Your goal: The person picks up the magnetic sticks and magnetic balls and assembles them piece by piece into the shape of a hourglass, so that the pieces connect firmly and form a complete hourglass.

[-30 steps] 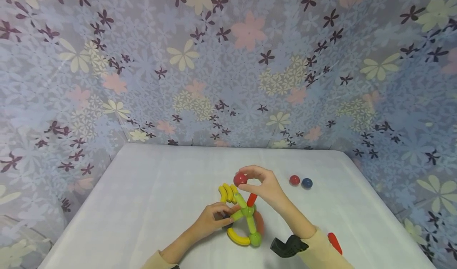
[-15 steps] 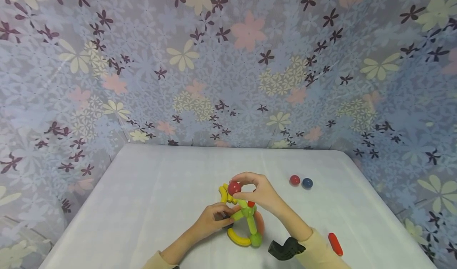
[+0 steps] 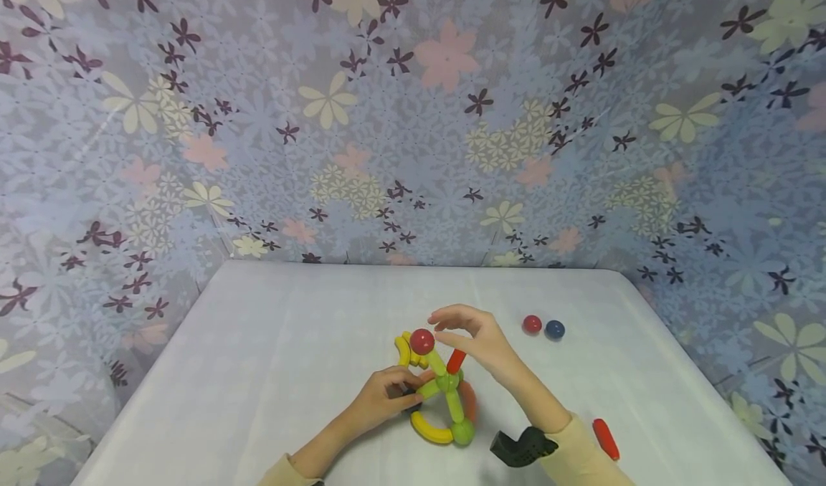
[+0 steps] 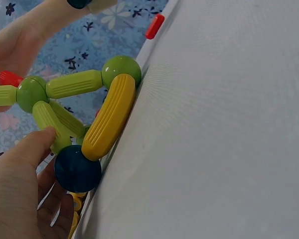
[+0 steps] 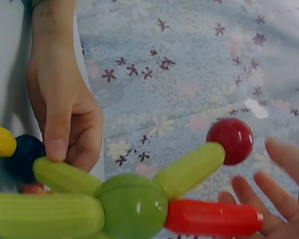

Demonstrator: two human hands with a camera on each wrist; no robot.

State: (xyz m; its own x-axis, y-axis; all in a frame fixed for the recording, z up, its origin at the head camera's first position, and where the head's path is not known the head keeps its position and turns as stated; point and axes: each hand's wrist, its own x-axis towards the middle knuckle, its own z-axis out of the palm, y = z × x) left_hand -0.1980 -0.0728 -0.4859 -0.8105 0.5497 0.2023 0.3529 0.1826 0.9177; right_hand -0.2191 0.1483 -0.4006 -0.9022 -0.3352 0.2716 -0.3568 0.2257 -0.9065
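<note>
A building toy of balls and rods stands on the table. At its centre is a green ball (image 5: 133, 205) joined to green rods (image 5: 189, 170) and a red rod (image 3: 456, 361). A red ball (image 3: 422, 341) sits on the tip of the upper left green rod. My left hand (image 3: 387, 398) grips the toy low on its left, thumb on a green rod and fingers by the dark blue ball (image 4: 77, 168). My right hand (image 3: 474, 335) is just right of the red ball, apart from it, fingers spread and holding nothing. A curved yellow rod (image 4: 109, 117) forms part of the base.
Several loose yellow curved rods (image 3: 404, 350) lie behind the toy. A second red ball (image 3: 532, 324) and a blue ball (image 3: 555, 330) rest at the back right of the white table (image 3: 290, 314). Another red rod (image 3: 605, 439) lies at the front right.
My right hand has brought the red ball down and left onto the green rod's tip, then let go and drawn back to the right. The left hand has kept its place.
</note>
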